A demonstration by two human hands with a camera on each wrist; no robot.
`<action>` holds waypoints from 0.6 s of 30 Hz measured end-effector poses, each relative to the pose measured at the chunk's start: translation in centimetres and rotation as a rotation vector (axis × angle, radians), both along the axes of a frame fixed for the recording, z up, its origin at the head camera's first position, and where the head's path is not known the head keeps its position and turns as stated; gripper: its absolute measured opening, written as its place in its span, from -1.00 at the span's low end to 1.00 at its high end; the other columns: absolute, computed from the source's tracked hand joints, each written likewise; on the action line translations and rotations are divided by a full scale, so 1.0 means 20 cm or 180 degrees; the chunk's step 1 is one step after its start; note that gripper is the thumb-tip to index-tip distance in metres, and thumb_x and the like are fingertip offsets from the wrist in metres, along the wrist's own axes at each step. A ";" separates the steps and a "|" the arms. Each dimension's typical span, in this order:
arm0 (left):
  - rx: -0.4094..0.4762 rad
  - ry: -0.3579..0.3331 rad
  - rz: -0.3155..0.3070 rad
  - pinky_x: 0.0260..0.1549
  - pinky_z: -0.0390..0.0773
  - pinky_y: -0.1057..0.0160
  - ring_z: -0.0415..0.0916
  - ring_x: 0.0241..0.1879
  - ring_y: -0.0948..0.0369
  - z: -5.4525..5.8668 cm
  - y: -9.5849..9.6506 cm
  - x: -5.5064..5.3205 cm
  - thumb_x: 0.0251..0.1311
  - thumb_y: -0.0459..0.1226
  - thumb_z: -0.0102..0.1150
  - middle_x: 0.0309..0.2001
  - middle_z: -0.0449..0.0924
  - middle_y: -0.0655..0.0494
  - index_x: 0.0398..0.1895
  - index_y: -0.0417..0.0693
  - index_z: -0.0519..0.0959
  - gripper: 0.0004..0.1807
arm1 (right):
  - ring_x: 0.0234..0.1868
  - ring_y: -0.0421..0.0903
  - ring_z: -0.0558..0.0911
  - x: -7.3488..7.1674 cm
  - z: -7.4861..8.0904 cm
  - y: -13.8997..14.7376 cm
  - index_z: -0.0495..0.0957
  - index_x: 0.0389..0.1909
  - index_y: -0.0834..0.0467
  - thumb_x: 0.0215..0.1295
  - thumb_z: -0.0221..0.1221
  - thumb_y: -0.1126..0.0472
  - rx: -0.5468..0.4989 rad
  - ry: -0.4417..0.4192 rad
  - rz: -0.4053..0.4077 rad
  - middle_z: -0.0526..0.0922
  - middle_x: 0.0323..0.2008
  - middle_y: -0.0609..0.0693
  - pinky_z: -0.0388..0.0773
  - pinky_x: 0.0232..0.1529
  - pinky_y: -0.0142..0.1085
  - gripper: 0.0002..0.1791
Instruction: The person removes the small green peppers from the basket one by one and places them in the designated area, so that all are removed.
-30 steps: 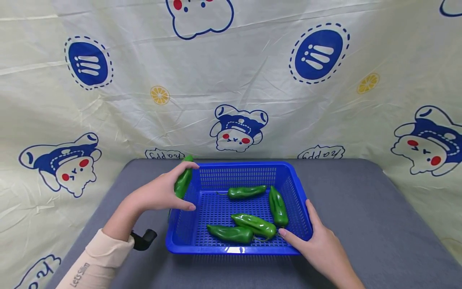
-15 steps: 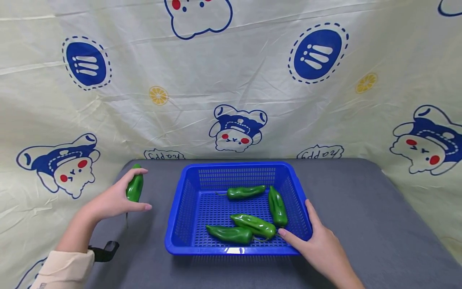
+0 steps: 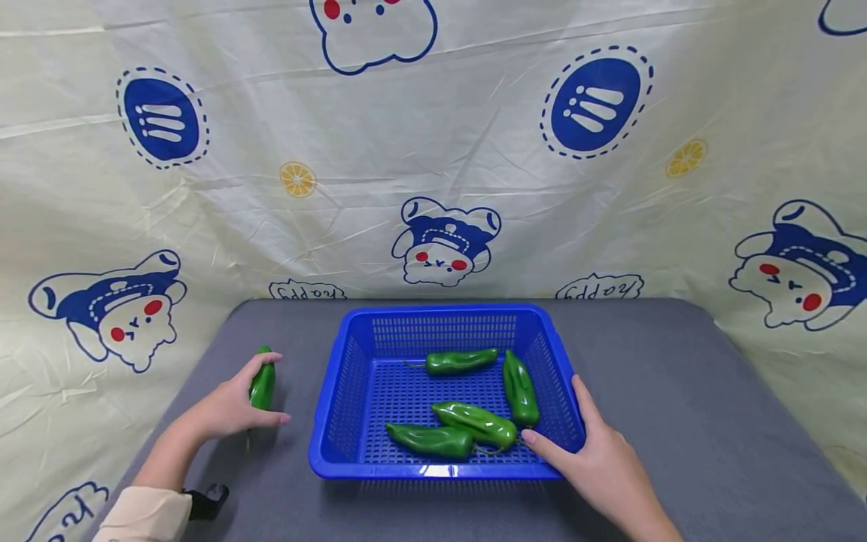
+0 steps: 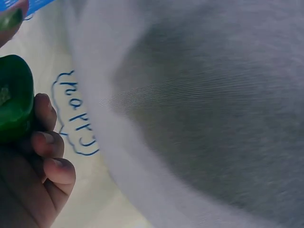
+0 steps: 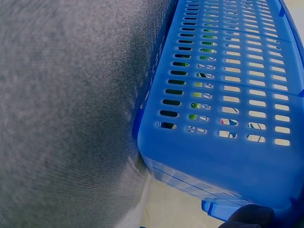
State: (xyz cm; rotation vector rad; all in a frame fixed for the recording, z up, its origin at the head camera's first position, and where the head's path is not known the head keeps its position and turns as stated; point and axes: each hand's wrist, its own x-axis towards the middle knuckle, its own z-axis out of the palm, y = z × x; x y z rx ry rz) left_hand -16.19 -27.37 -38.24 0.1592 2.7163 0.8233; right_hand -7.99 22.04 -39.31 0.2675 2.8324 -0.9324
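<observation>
My left hand [image 3: 230, 406] grips a long green pepper [image 3: 263, 388] low over the table, left of the basket. In the left wrist view, the stem end of that pepper [image 4: 16, 114] fills the left edge, with curled fingers [image 4: 61, 171] against it. My right hand [image 3: 603, 463] holds the blue basket [image 3: 379, 471] at its front right corner, thumb inside the rim and fingers along the outer side. Several more green peppers lie in the basket, one at the back [image 3: 462, 361], one along the right [image 3: 521, 388], others near the front [image 3: 430, 440].
A grey cloth-covered table [image 3: 677, 421] carries the basket. Behind it hangs a pale curtain [image 3: 474, 150] printed with cartoon figures. In the right wrist view, the slotted side wall of the basket [image 5: 218, 156] stands close to the camera.
My left hand has carried the pepper out past the basket's left rim, then lowered it toward the table. My right hand and the basket have stayed put.
</observation>
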 end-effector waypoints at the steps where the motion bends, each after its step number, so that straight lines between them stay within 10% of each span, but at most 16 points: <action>1: -0.0031 -0.0018 -0.0012 -0.28 0.50 0.06 0.43 -0.05 -0.10 -0.02 0.00 0.00 -0.05 0.05 0.50 0.20 0.31 -0.44 0.52 0.13 -0.03 0.14 | 0.30 0.42 0.42 0.00 0.00 0.00 -0.40 0.60 -0.02 0.06 0.09 -0.60 -0.0003 -0.0020 0.0002 0.28 0.39 0.44 0.48 0.00 0.25 0.34; 12: -0.0581 -0.0056 -0.0096 -0.30 0.48 0.02 0.48 -0.20 0.00 -0.14 0.04 0.00 -0.10 0.19 0.47 -0.07 0.54 -0.27 0.50 0.09 0.10 0.12 | 0.31 0.42 0.40 0.00 0.00 0.01 -0.43 0.59 -0.02 0.05 0.09 -0.61 -0.0028 -0.0108 -0.0002 0.24 0.41 0.44 0.48 0.01 0.27 0.35; 18: -0.1077 -0.0121 -0.0126 -0.11 0.50 -0.28 0.53 0.03 -0.21 -0.16 0.07 0.01 -0.12 0.35 0.37 0.15 0.49 -0.42 0.51 0.12 0.14 0.14 | 0.30 0.42 0.41 0.00 0.00 0.00 -0.44 0.59 -0.03 0.04 0.09 -0.61 -0.0031 -0.0103 -0.0007 0.24 0.41 0.44 0.49 0.00 0.26 0.35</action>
